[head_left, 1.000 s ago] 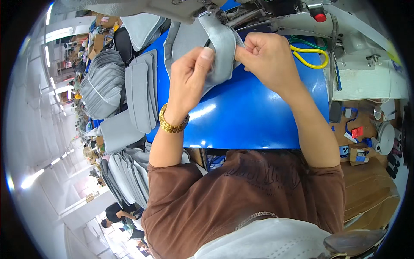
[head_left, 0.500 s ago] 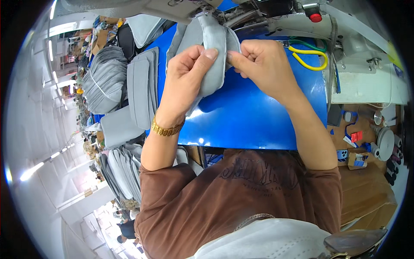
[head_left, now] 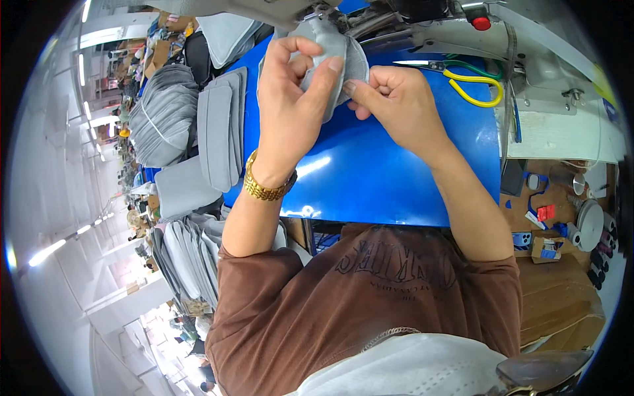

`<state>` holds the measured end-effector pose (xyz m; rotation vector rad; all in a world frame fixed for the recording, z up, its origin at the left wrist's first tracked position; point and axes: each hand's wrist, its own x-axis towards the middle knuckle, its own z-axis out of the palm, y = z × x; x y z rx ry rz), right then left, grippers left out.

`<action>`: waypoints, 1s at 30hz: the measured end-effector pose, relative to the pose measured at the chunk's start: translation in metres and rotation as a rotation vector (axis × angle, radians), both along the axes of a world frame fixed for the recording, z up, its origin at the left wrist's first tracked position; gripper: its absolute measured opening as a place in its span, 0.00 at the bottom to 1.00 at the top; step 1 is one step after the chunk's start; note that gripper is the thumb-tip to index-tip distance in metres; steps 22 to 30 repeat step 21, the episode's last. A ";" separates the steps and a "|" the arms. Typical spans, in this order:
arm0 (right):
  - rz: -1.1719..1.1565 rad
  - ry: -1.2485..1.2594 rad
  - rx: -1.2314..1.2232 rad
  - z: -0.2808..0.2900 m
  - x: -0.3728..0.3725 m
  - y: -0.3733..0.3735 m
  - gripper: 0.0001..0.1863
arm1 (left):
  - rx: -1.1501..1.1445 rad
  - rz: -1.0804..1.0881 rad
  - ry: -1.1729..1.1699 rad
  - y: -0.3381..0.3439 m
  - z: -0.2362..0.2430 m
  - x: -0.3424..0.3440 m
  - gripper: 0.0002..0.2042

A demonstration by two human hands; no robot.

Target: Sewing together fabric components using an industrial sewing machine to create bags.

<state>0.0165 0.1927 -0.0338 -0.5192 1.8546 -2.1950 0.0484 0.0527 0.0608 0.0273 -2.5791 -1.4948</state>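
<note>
A grey padded fabric piece (head_left: 356, 65) lies under the sewing machine's needle area (head_left: 316, 16), its near end hanging over the blue work surface. My left hand (head_left: 290, 99), with a gold-coloured watch on the wrist, is closed on the left part of the fabric. Its thumb presses on the top and its fingers curl beside it. My right hand (head_left: 399, 109) pinches the lower right edge of the same piece between thumb and bent fingers. Scissors with one yellow and one green handle (head_left: 485, 99) rest to the right of my right hand, blades pointing left.
Grey fabric panels (head_left: 221, 132) are stacked on the left side of the blue work surface (head_left: 383, 178), with a tied bundle (head_left: 162, 119) beyond them. A red button (head_left: 481, 24) sits on the machine. At right, a brown board holds a white spool (head_left: 589, 224) and a small box (head_left: 547, 249).
The fabric has shifted away toward the machine, less of it showing on the near side. My left hand's fingers have loosened and moved up, and the scissor blades have come into view.
</note>
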 end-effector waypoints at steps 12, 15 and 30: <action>0.073 -0.155 0.000 -0.014 0.011 -0.022 0.18 | -1.119 -0.051 0.345 0.003 0.009 0.009 0.19; -0.011 -0.123 -0.089 -0.015 0.013 -0.027 0.21 | -1.147 -0.100 0.493 0.004 0.006 0.008 0.17; 0.000 -0.190 -0.159 -0.026 0.014 -0.033 0.23 | -1.086 -0.059 0.334 0.018 -0.001 0.014 0.15</action>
